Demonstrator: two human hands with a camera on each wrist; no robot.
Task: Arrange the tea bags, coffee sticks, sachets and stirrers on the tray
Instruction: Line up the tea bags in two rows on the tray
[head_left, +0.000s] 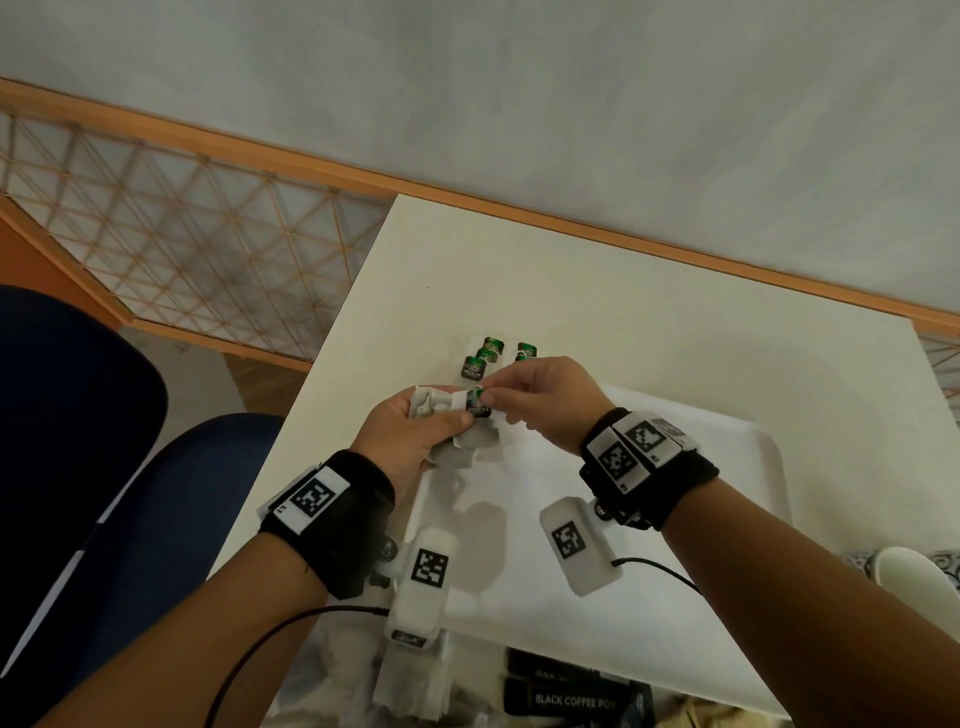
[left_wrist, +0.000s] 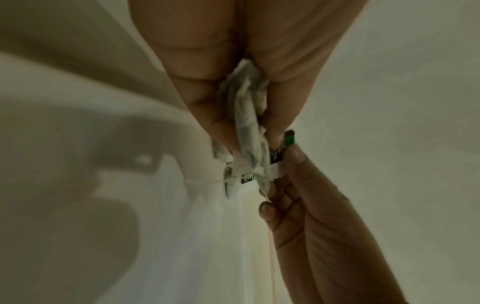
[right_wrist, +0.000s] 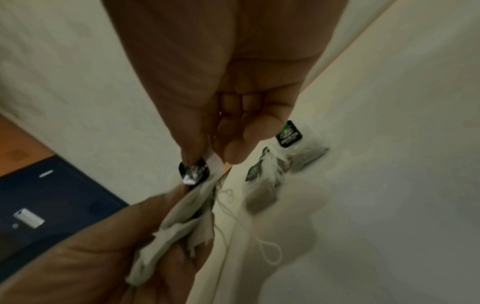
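Two hands meet above the far edge of a white tray (head_left: 748, 467) on a cream bench (head_left: 571, 291). The left hand (head_left: 410, 436) is curled around a crumpled bunch of tea bags (head_left: 436, 410), fingers and thumb clamped on the pale paper pouches. The right hand (head_left: 545, 400), at 3 o'clock of the left, pinches a small green-and-black tag (head_left: 477, 401) between thumb and forefinger, its other fingers tucked in; the tag sits against the bunch, so the two hands are joined through it. In the right wrist view a thin white string (right_wrist: 267, 248) loops loosely down below the bunch.

At 12 o'clock of the hands, a cluster of laid-out tea bags (head_left: 491, 356) with matching green tags rests close together on the bench, just beyond the tray's rim. At 6 o'clock, near the bench's near edge, lie dark coffee sticks (head_left: 571, 696) printed "BLACK COFFEE", partly on the tray.

A white cup (head_left: 909, 571) stands at 4 o'clock, off the tray. Dark blue chairs (head_left: 78, 415) sit at 9 o'clock, with a wood-framed lattice panel (head_left: 171, 234) and a grey wall (head_left: 519, 93) beyond.
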